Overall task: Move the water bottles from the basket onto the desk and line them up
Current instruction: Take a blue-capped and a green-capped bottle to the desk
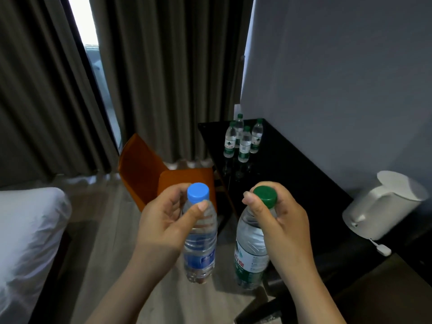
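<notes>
Bottles in both hands: our left hand (pixel 161 225) curls round the neck of the clear blue-capped plastic bottle (pixel 199 249), our right hand (pixel 287 228) grips the clear green-capped plastic bottle (pixel 251 253) at its neck. Both hang over the floor (pixel 112 230) beside the glossy black desk (pixel 292 174). Looks like mid-carry; next we'd stand them by the 4 green-capped bottles (pixel 243 139) clustered there, in line.

Bottles (pixel 245 144): clear plastic, glossy
Desk (pixel 292 174): black, glossy
Kettle (pixel 383 204): white plastic, matt
Curtains (pixel 163 78): grey cloth
</notes>
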Available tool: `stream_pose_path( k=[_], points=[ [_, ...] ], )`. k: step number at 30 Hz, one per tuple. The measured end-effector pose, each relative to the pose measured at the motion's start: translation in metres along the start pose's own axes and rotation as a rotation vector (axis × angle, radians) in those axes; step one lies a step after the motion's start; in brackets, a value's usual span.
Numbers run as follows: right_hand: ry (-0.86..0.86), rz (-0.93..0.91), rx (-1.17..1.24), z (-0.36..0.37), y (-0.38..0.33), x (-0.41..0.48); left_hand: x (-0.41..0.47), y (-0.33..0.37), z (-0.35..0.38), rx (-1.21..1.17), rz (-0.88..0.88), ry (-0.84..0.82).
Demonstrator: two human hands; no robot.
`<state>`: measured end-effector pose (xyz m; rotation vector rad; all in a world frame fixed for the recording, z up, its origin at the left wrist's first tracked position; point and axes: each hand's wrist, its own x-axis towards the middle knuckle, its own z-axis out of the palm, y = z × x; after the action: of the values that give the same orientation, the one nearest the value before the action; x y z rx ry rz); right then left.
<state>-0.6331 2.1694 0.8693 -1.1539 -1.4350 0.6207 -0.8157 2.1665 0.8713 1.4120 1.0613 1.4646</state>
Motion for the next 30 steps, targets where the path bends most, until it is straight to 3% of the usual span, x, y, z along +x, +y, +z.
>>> stream_pose_path(
  k=[21, 30],
  points=[
    [0.147, 0.171, -0.190, 0.096, 0.130, 0.221, 0.309, -0.135, -0.026, 0.039, -0.060, -0.306],
    [0.110, 0.263, -0.240, 0.101, 0.210, 0.298, 0.405, -0.208, 0.005, 0.079, -0.126, -0.304]
  ],
)
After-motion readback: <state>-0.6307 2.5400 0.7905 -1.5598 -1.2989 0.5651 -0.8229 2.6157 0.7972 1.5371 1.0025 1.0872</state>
